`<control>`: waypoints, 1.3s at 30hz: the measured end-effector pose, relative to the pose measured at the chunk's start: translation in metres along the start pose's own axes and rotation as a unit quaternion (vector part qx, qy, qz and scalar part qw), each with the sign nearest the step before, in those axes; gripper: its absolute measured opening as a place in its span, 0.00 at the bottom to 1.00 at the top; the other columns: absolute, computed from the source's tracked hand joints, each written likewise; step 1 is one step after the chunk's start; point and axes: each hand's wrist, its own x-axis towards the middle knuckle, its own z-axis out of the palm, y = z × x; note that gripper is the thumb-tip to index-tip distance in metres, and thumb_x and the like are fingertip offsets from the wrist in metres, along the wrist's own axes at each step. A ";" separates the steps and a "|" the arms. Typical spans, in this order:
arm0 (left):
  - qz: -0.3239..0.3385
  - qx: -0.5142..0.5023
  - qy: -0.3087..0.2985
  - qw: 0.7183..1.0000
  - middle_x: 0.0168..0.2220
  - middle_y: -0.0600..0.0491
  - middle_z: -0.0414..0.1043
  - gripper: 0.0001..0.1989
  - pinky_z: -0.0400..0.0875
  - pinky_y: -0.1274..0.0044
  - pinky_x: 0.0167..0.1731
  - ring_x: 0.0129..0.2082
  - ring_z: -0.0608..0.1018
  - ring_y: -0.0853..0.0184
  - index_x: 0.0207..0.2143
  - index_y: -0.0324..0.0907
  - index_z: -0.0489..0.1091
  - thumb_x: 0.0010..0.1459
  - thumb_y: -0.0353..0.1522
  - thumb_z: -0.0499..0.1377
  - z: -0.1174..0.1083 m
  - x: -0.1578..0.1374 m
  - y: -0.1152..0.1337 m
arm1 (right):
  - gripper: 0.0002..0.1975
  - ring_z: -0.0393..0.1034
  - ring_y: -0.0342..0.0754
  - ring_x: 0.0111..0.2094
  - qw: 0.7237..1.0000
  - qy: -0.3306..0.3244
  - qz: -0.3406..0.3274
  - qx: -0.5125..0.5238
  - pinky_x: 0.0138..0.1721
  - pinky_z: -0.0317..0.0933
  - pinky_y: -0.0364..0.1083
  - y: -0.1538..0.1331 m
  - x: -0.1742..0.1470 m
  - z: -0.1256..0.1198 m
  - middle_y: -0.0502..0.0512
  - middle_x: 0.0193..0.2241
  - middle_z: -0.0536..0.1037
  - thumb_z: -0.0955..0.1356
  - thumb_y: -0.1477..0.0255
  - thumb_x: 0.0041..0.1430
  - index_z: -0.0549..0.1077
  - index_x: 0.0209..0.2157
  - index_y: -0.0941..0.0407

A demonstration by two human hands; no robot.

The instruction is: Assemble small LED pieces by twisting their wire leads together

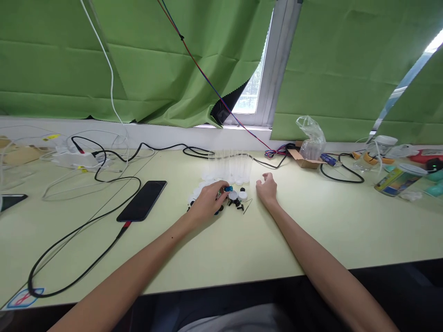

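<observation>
My left hand (208,199) reaches over a group of small parts, its fingers closed around a small blue piece (228,188) that shows at the fingertips. Close by lie round white caps (242,196), small black screws (240,207) and a thin bent metal rod (248,206). Behind them stand several clear plastic tubes (228,167) in a cluster. To the right of the parts, my right hand (267,189) rests on the table with nothing in it, the fingers loosely bent and apart from the thumb. My left hand covers some of the parts.
On the left lies a black phone (141,201) with a looping black cable (65,235). A white power strip (76,159) sits farther back. At the back right are a small cardboard box (304,161) holding a clear plastic bag, and a labelled canister (399,179).
</observation>
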 end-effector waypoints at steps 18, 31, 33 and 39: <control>-0.078 -0.142 0.085 0.983 0.35 0.52 0.75 0.10 0.71 0.74 0.35 0.34 0.75 0.67 0.39 0.43 0.70 0.58 0.38 0.57 -0.006 0.005 0.001 | 0.11 0.69 0.44 0.30 0.913 -0.155 -0.263 0.271 0.33 0.64 0.43 -0.072 -0.059 -0.014 0.53 0.34 0.76 0.62 0.63 0.63 0.71 0.36 0.55; -0.067 -0.146 0.092 0.983 0.34 0.53 0.74 0.08 0.71 0.76 0.33 0.32 0.74 0.68 0.38 0.43 0.71 0.57 0.36 0.57 -0.004 0.005 0.003 | 0.11 0.73 0.45 0.29 0.883 -0.251 -0.213 0.336 0.33 0.67 0.45 -0.063 -0.054 -0.004 0.51 0.29 0.76 0.66 0.63 0.60 0.71 0.39 0.55; -0.067 -0.152 0.085 0.982 0.35 0.53 0.74 0.09 0.71 0.76 0.33 0.33 0.74 0.67 0.39 0.43 0.71 0.57 0.36 0.57 -0.004 0.004 0.003 | 0.12 0.73 0.45 0.27 0.876 -0.261 -0.183 0.361 0.30 0.66 0.44 -0.063 -0.053 -0.002 0.51 0.27 0.76 0.66 0.62 0.58 0.70 0.38 0.55; -0.098 -0.235 0.069 0.965 0.36 0.51 0.74 0.14 0.71 0.74 0.36 0.37 0.76 0.65 0.41 0.43 0.73 0.55 0.40 0.61 -0.007 0.005 0.004 | 0.15 0.71 0.44 0.24 0.851 -0.288 -0.100 0.428 0.28 0.65 0.44 -0.067 -0.052 -0.005 0.50 0.21 0.75 0.69 0.58 0.55 0.69 0.34 0.56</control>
